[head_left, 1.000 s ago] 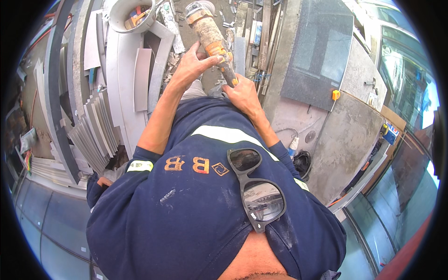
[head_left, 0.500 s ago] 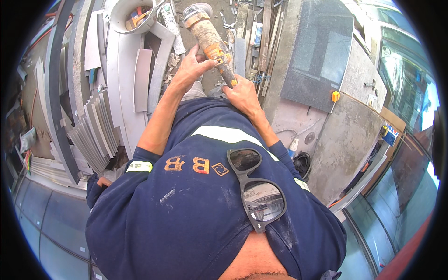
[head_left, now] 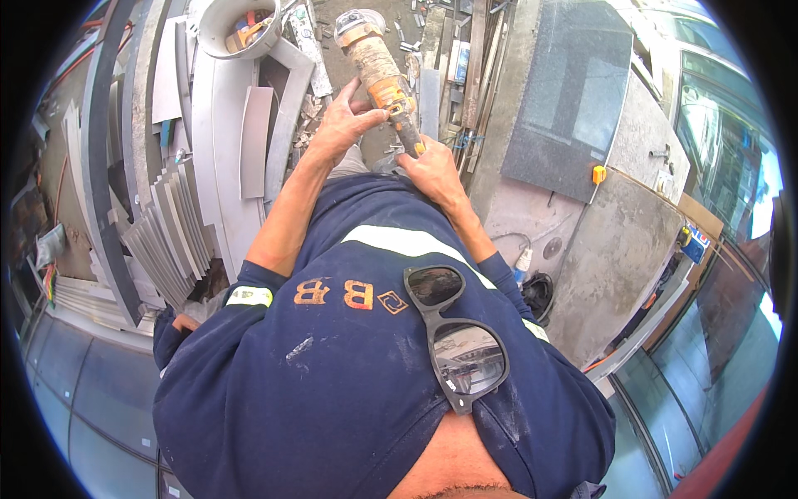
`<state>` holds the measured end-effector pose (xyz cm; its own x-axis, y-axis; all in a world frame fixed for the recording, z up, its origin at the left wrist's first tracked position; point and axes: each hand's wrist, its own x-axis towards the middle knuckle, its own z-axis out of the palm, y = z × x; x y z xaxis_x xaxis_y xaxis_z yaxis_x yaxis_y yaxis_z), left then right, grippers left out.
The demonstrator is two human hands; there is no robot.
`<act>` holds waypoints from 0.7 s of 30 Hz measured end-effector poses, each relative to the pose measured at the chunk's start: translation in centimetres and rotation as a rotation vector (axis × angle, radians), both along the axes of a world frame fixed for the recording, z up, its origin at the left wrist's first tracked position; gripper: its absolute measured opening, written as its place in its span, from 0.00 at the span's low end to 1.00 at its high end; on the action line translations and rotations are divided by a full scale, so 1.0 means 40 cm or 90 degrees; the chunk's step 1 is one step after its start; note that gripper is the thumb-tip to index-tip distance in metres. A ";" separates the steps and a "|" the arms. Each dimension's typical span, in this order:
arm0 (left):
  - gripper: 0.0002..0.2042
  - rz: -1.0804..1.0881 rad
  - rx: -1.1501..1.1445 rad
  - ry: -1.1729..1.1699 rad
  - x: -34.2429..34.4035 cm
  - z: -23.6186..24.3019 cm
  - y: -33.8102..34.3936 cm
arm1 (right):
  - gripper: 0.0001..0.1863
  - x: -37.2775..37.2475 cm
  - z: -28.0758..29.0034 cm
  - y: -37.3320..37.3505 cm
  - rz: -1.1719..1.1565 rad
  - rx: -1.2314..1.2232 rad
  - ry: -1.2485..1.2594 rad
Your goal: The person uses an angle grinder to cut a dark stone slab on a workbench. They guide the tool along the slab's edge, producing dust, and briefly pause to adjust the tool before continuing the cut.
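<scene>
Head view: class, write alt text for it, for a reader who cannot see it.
Seen from above, a person holds a dusty angle grinder in both hands, the left hand around its body, the right hand at its rear end. Sunglasses hang from the navy shirt; curved grey stone strips lie to the left.

one angle grinder (head_left: 378, 62), one bucket (head_left: 218, 33), one sunglasses (head_left: 453, 337) (on shirt), two hands (head_left: 345, 125).

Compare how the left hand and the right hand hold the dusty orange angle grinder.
The left hand grips the dusty orange angle grinder at mid-body, from the side; the right hand holds its rear end, near the cord. The left hand's fingers curl over the body; the right hand closes round the narrower tail. The left forearm is bare to a rolled sleeve. Both hands are bare and on the grinder.
</scene>
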<state>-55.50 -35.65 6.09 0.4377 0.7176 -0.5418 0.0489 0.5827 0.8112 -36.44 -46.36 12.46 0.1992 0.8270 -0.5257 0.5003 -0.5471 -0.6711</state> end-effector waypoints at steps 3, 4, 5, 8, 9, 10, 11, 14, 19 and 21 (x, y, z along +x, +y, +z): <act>0.55 -0.002 0.009 0.002 0.001 0.001 0.003 | 0.22 0.004 -0.010 -0.002 -0.003 -0.007 0.021; 0.56 0.001 -0.001 -0.014 0.001 0.002 0.005 | 0.22 0.005 -0.014 -0.003 -0.005 -0.008 0.030; 0.57 0.005 -0.011 -0.030 0.001 0.002 0.007 | 0.22 0.006 -0.019 -0.004 -0.015 -0.016 0.042; 0.56 -0.006 -0.007 0.012 0.003 0.002 0.009 | 0.21 0.012 -0.033 -0.011 -0.043 -0.074 0.119; 0.56 0.009 -0.025 -0.017 0.005 0.002 0.007 | 0.21 0.013 -0.037 -0.013 -0.042 -0.079 0.123; 0.55 0.023 -0.042 -0.039 0.007 0.003 0.004 | 0.21 0.013 -0.042 -0.015 -0.048 -0.083 0.134; 0.55 0.036 -0.058 -0.060 0.010 0.004 0.001 | 0.21 0.015 -0.046 -0.016 -0.060 -0.098 0.147; 0.53 0.067 -0.095 -0.096 0.023 0.009 -0.006 | 0.21 0.018 -0.052 -0.019 -0.059 -0.103 0.155; 0.51 0.048 -0.117 -0.087 0.030 0.024 -0.001 | 0.21 0.013 -0.045 -0.017 -0.036 -0.085 0.119; 0.48 0.029 -0.119 -0.061 0.032 0.027 0.004 | 0.22 0.009 -0.037 -0.014 -0.024 -0.081 0.094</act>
